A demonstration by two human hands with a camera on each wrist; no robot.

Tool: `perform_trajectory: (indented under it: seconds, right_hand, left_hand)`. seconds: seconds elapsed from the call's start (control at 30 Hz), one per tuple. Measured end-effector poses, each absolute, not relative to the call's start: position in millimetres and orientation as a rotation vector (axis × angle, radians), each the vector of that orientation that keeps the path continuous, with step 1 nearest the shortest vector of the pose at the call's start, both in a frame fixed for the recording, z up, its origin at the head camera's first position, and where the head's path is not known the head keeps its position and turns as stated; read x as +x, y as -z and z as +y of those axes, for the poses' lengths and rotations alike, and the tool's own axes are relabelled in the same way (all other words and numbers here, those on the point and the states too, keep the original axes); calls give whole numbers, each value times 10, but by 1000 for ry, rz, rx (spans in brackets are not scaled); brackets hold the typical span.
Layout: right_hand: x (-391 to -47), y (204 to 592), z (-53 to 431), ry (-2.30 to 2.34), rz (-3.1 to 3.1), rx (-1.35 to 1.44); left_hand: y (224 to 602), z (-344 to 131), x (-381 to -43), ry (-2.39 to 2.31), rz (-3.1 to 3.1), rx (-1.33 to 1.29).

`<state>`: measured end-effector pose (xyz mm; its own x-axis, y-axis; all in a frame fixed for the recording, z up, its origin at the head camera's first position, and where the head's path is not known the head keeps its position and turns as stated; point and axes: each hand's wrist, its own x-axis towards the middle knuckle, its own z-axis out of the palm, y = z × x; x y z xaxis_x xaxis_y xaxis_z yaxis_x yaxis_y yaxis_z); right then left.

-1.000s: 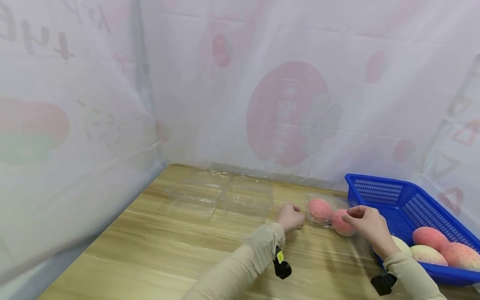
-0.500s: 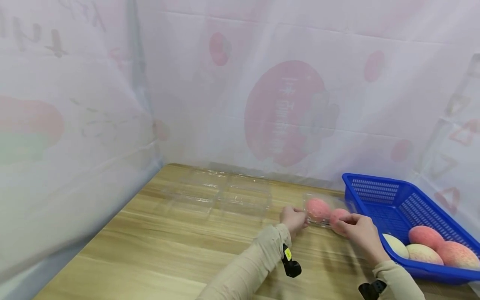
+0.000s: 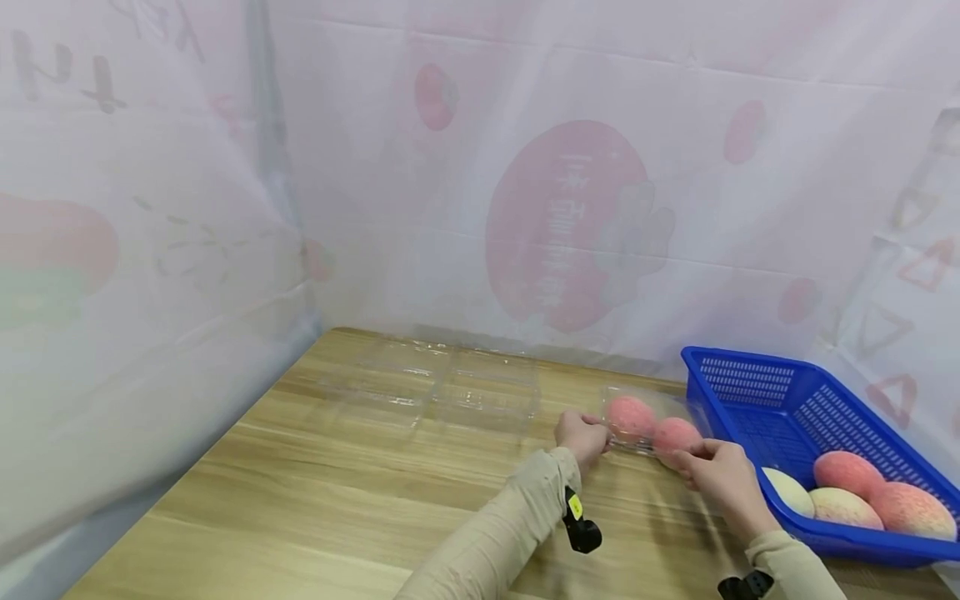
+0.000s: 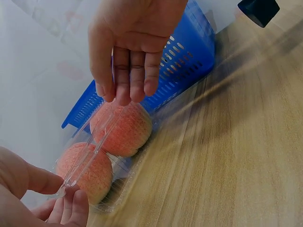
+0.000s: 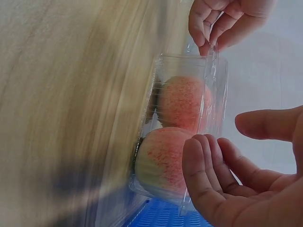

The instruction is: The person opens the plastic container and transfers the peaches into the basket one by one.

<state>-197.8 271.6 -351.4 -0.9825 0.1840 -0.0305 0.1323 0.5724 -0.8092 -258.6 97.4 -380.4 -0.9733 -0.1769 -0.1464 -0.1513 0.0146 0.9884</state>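
Note:
A see-through plastic clamshell box [image 5: 179,65] holds two pink peaches, a left one [image 3: 630,417] and a right one [image 3: 675,435], side by side on the wooden table. My left hand [image 3: 582,439] pinches the left end of the box's edge between thumb and fingers, as the left wrist view shows. At the other end is my right hand [image 3: 723,479]. Its extended fingertips [image 5: 191,144] lie right at the lid's edge over the nearer peach, with the thumb held apart from them. The lid lies low over both peaches.
Right of the box stands a blue basket [image 3: 750,357] with perforated walls, several pink and cream peaches [image 3: 847,473] at its near end. Two more transparent plastic boxes [image 3: 491,396] lie at the table's back left. A printed white curtain [image 3: 390,208] rises behind the table.
My left hand has come right onto the box's edge and now pinches it. My right hand has lowered slightly along the front of the right peach. The head view has shifted a little.

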Motion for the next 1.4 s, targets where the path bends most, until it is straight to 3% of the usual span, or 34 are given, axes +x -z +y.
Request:
perform_trajectory:
  seconds: [0.33, 0.67, 0.93, 1.4]
  right_hand:
    - [-1923, 3673, 2720, -1872, -2644, -365]
    - [-1958, 3715, 2761, -2498, -2062, -633]
    - [-2054, 3742, 2775, -2508, -1721, -880]
    - [-2071, 3738, 2725, -2531, -1573, -864]
  left_hand:
    - [3769, 924, -2558, 2023, -2272, 335]
    - [3751, 915, -2573, 2095, -2222, 354]
    - [3752, 909, -2576, 2083, -2237, 352]
    - [3759, 787, -2623, 2003, -2300, 266]
